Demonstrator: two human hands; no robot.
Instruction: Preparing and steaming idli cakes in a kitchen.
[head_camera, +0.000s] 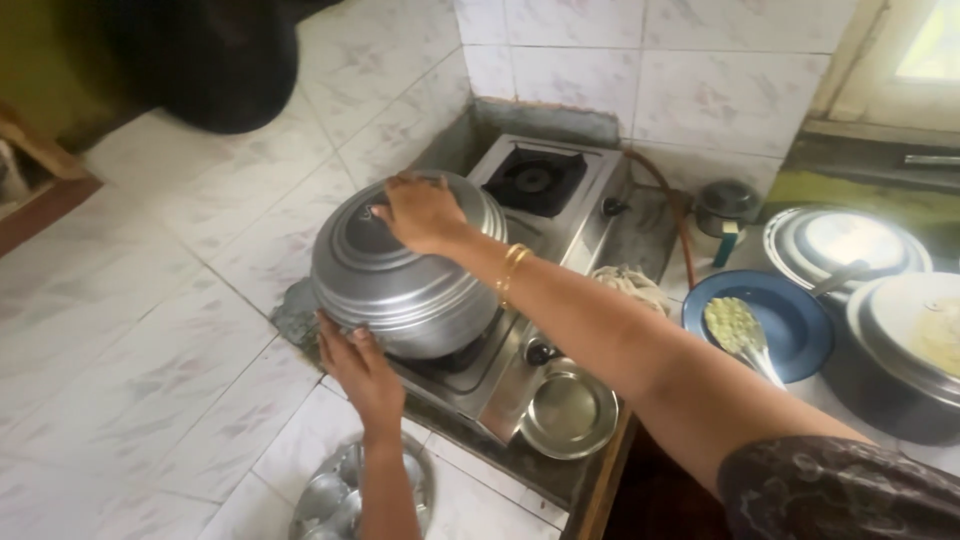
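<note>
On stove, steamer pot (410, 275) (lidded), under right hand (420, 212)

A white tiled counter (150, 330) carries a two-burner steel stove (560, 215), a small steel plate (568, 410), a dimpled steamer tray (335, 500), a blue plate (790, 320) and lidded pots (850, 240) at the right.
</note>
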